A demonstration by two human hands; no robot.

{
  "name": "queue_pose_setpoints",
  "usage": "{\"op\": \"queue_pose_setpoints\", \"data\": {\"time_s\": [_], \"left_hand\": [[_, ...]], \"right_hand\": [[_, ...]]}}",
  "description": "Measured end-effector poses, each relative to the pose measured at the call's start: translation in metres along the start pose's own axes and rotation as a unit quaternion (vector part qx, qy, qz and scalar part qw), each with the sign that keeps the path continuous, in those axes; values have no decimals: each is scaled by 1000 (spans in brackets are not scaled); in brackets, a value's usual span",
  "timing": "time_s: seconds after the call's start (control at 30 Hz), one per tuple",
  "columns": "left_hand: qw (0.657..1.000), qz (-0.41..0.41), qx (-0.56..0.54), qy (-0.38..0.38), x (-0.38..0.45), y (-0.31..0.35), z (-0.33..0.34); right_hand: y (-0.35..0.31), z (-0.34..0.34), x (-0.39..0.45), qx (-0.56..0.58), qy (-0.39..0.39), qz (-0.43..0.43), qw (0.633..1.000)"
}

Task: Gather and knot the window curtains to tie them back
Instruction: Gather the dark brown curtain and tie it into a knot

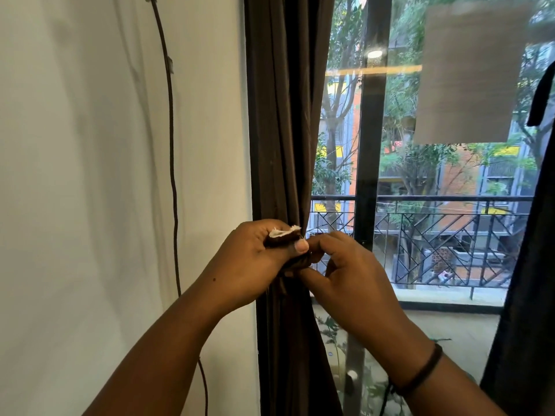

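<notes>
The long dark-brown fabric curtain point(285, 115) hangs bunched into narrow vertical folds against the left edge of the window, and both hands meet at its waist, where the cloth is drawn in tightest. The left hand point(255, 259) has its grip clenched around a short dark-brown strip of tie fabric with a frayed whitish end point(283, 234), the thumb pressing it down against the fingers so the loose end pokes out just above the grip. The right hand point(345, 271) sits touching it on the window side, its grip pinching what looks like the other part of the tie or a fold of curtain; the exact thing under those fingertips is hidden. Holding both ends at the same height probably keeps the gathered folds from spreading while a knot is worked. Above the grip the curtain falls straight and smooth; below it the cloth flares out slightly toward the floor, matte and soft-looking, likely to slip if tension is let go. Left of the grip a thin dark cord point(171, 145) runs down the white wall point(90, 175); right of it the glass point(435, 235) shows a balcony railing. A second dark curtain point(534, 265) hangs at the far right, untied.
</notes>
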State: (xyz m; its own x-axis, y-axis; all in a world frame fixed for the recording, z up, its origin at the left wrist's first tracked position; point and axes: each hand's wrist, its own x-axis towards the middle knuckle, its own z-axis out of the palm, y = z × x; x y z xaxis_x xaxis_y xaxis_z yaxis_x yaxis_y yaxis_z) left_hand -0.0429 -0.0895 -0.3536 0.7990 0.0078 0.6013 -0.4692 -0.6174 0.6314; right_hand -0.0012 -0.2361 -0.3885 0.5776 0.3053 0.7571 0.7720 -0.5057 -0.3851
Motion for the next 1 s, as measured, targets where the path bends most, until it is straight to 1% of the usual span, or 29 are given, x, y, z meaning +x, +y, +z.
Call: {"op": "queue_pose_setpoints", "data": {"time_s": [0.13, 0.2, 0.27, 0.37, 0.43, 0.53, 0.63, 0.73, 0.8, 0.87, 0.93, 1.0], "left_hand": [[998, -2, -58, -8, -3, 2, -1], [998, -2, -67, -20, -4, 2, 1], [998, 12, -55, -21, -7, 2, 4], [994, 105, 11, 19, -12, -5, 10], [988, 145, 44, 43, -14, -10, 14], [972, 184, 120, 78, -14, -15, 19], [956, 205, 176, 117, -16, -14, 22], [942, 204, 217, 156, -19, -18, 22], [941, 189, 218, 179, -21, -23, 22], [944, 168, 202, 200, -24, -30, 22], [943, 157, 193, 222, -26, -41, 21], [941, 155, 181, 240, -27, -48, 20]], "right_hand": [[1, 2, 0, -14, 15, -38, 999], [1, 7, -1, -21, 42, -53, 997], [2, 12, -2, -55, 78, -76, 993], [6, 20, -3, -104, 136, -121, 978], [8, 23, -4, -111, 169, -134, 970], [9, 27, -4, -129, 199, -107, 966], [7, 32, -4, -122, 204, -67, 969], [3, 35, -3, -64, 187, -27, 980], [3, 35, -2, -29, 150, -34, 988], [4, 32, -4, 15, 91, -37, 995], [1, 26, -7, 93, 29, -12, 995], [-7, 18, -7, 201, -14, 40, 979]]}}
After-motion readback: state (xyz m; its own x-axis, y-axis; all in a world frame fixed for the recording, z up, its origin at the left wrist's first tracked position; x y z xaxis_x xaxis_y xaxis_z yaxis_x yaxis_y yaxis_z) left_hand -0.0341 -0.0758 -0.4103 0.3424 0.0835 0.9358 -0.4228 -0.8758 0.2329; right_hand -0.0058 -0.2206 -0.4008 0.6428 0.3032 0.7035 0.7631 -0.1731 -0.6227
